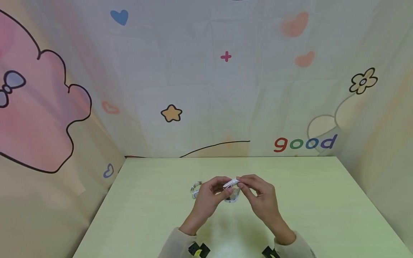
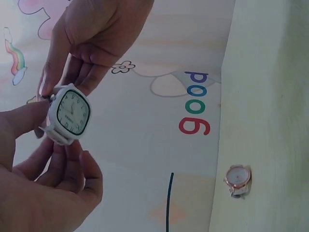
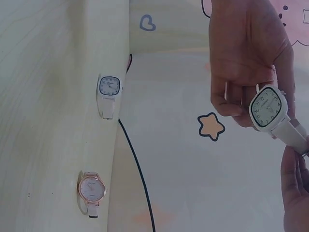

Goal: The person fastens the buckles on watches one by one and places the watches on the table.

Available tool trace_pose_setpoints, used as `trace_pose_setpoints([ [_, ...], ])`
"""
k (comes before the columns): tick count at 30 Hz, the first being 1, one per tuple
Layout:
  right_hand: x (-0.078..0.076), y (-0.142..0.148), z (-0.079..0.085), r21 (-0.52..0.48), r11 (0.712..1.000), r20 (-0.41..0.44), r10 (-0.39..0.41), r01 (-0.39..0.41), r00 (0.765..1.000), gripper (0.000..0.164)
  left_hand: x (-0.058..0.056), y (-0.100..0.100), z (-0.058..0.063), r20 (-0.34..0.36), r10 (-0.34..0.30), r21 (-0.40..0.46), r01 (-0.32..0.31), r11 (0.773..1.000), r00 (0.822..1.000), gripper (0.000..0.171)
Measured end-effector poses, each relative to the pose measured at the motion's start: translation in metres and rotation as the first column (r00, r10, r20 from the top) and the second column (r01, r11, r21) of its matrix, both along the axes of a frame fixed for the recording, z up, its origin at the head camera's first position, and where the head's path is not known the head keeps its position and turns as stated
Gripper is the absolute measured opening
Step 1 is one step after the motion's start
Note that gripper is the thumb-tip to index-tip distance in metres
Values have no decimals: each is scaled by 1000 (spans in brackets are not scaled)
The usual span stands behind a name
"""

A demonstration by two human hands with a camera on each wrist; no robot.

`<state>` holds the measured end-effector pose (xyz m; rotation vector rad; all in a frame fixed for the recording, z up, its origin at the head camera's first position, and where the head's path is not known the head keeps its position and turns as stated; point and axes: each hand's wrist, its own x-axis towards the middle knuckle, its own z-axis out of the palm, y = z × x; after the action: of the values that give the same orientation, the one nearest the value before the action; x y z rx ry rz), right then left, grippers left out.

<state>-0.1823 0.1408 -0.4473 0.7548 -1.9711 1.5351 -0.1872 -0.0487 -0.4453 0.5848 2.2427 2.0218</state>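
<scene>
A white wristwatch with a squarish face (image 2: pixel 73 112) is held up above the table between both hands. My left hand (image 1: pixel 206 199) grips it by the case, thumb on one side and curled fingers behind. With thumb and fingertips, my right hand (image 1: pixel 262 197) pinches its white strap (image 3: pixel 289 134); the strap's far end runs out of the right wrist view. On the table lie two more watches: another square-faced white one (image 3: pixel 110 86), just left of my left hand in the head view, and a round one with a rose-gold rim (image 3: pixel 91 188) and pale strap.
The pale green table (image 1: pixel 155 222) ends at a printed curtain (image 1: pixel 193 79) at the back, with more curtain on both sides. Black-and-yellow pieces (image 1: pixel 199 249) sit at the sleeve cuffs.
</scene>
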Motion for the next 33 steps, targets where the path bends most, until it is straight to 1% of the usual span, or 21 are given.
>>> trace_pose_setpoints([
  [2,0,1,1,-17,1000,10,4,-4,1000,23,-3,-5,-1,-19,-18,-103,16,995,1000,31],
  [3,0,1,2,-21,1000,13,3,-3,1000,23,-5,-8,-2,-19,-33,-140,30,990,999,31],
  [6,1,2,2,-25,1000,24,-2,2,1000,24,-7,-16,-3,4,-71,-195,70,978,997,31],
  [7,1,2,2,-24,1000,30,-2,3,1000,24,-6,-18,-2,18,-74,-191,76,979,997,31],
  [9,1,2,2,-24,1000,41,-3,4,999,24,-5,-21,-2,37,-61,-173,67,983,997,31],
  [11,1,1,2,-26,1000,54,5,-3,999,24,-3,-22,-2,29,-36,-163,40,986,999,31],
  [13,1,0,2,-20,1000,59,13,-12,998,25,-3,-22,-4,10,-5,-145,6,989,1000,30],
  [17,0,-1,2,-2,999,65,44,-44,997,25,-5,-22,-8,-63,53,-111,-60,992,997,28],
  [20,1,-2,1,44,998,94,39,-43,995,26,-5,-22,-8,-107,74,-99,-85,991,991,24],
  [25,1,-2,1,101,995,132,6,-19,991,20,-4,-22,-6,-116,42,-115,-56,992,992,21],
  [29,2,-1,1,91,996,120,-6,-5,993,17,-3,-21,-5,-67,7,-171,-18,985,998,22],
  [32,2,-1,1,69,998,116,-3,-6,993,18,-3,-21,-5,-34,-16,-208,8,978,999,21],
  [33,3,-1,1,63,998,117,-1,-7,993,18,-3,-22,-5,-35,-21,-212,14,977,999,21],
])
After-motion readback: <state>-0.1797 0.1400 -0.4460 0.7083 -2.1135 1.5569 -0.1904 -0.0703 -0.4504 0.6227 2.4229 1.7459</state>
